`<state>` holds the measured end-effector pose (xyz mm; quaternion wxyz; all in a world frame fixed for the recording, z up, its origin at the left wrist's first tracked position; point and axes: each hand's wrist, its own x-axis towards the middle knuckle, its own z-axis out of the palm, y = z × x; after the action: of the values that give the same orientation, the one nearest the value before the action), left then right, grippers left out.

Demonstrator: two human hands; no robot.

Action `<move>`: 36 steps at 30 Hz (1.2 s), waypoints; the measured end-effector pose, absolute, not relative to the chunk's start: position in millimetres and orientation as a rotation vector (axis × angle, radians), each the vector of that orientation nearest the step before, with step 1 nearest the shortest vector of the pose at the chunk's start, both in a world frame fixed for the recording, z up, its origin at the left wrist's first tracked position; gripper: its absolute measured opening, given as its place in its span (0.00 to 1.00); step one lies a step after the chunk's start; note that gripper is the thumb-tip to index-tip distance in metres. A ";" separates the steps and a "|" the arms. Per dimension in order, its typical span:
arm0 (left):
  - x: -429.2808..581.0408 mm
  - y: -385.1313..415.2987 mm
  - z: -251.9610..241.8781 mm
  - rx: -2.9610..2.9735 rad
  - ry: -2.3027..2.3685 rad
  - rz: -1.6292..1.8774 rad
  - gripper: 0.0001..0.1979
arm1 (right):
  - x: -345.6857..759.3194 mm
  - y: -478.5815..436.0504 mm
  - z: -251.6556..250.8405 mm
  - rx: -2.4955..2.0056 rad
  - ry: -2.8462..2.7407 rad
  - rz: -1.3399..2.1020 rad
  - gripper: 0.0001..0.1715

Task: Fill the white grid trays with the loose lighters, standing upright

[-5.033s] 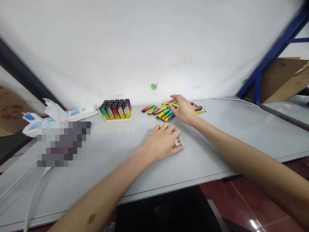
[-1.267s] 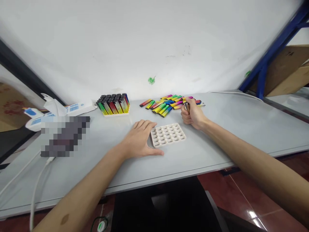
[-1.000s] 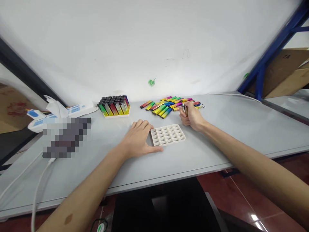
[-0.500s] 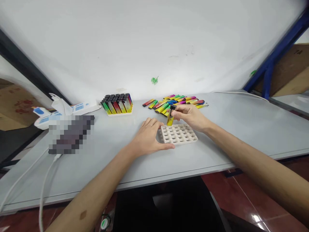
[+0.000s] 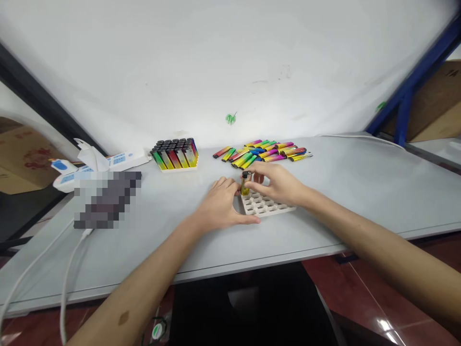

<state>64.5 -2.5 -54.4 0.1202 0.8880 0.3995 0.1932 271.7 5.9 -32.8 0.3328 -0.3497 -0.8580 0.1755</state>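
A white grid tray (image 5: 268,210) with rows of slots lies flat on the table in front of me. My left hand (image 5: 221,202) spans its left side, thumb stretched along the front edge and fingertips at the back left corner. One lighter (image 5: 245,185), black-topped with a yellow lower end, stands upright at the tray's back left corner. The thumb and fingers of my right hand (image 5: 273,182) close on this lighter from the right. My right hand covers the back right of the tray.
Loose coloured lighters (image 5: 270,154) lie in a pile behind the tray. A filled tray of upright lighters (image 5: 175,156) stands at the back left. Further left are a power strip (image 5: 122,158), a blurred-out dark object (image 5: 108,202) and white cables (image 5: 65,288).
My right hand has moved left and down with the lighter, from above the tray to its back left corner. The lighter now stands upright there. My left hand has stayed in place.
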 end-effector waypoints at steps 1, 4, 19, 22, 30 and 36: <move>64.4 -2.2 -54.4 2.590 1.174 0.557 0.35 | 270.4 6.0 -33.4 -0.911 -2.265 0.433 0.07; 64.3 -1.9 -54.2 2.591 1.185 0.533 0.36 | 268.0 6.4 -34.5 -0.937 -2.299 0.418 0.08; 57.0 -0.1 -49.4 2.580 1.211 0.502 0.36 | 378.9 70.4 -55.2 -1.936 -1.784 -0.194 0.30; 54.9 0.8 -48.5 2.593 1.218 0.506 0.36 | 396.9 77.5 -64.1 -2.195 -1.710 -0.088 0.34; 54.0 0.8 -48.4 2.616 1.255 0.447 0.36 | 394.6 77.7 -68.7 -2.191 -1.683 -0.166 0.25; 54.6 -0.6 -46.2 2.622 1.289 0.389 0.32 | 396.8 73.7 -60.5 -2.007 -1.708 -0.145 0.18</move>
<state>54.6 -0.6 -46.2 0.0971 0.8854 0.4352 0.1312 396.8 73.7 -60.5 0.2485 -0.7364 -0.6269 -0.0532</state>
